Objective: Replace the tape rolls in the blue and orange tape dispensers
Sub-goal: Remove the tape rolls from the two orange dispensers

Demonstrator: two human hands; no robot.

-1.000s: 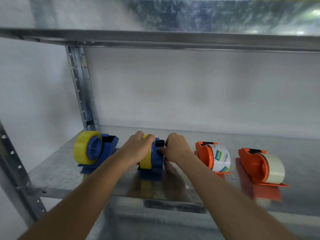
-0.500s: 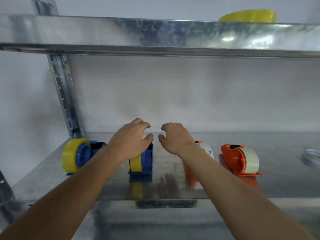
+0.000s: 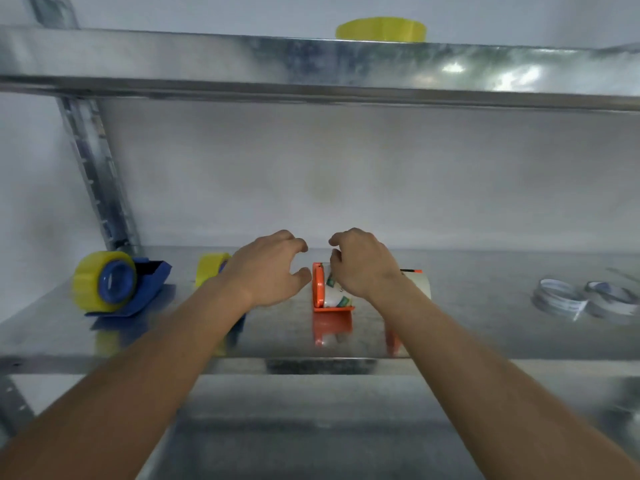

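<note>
Right hand [image 3: 363,263] partly hides orange dispenser [image 3: 320,289].

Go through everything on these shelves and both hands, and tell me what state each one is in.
left blue dispenser: upright, yellow roll loaded
second blue dispenser: yellow roll loaded, mostly hidden
near orange dispenser: upright, labelled roll loaded
far orange dispenser: mostly hidden
left hand: loosely curled, empty
right hand: curled over near orange dispenser; grip unclear
spare yellow roll: flat, top shelf

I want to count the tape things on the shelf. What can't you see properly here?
- Second blue dispenser: head view, mostly behind the left hand.
- Far orange dispenser: mostly behind the right hand and forearm.
- Yellow roll up top: lower part hidden by the shelf edge.
- Rings at right: blurred.
</note>
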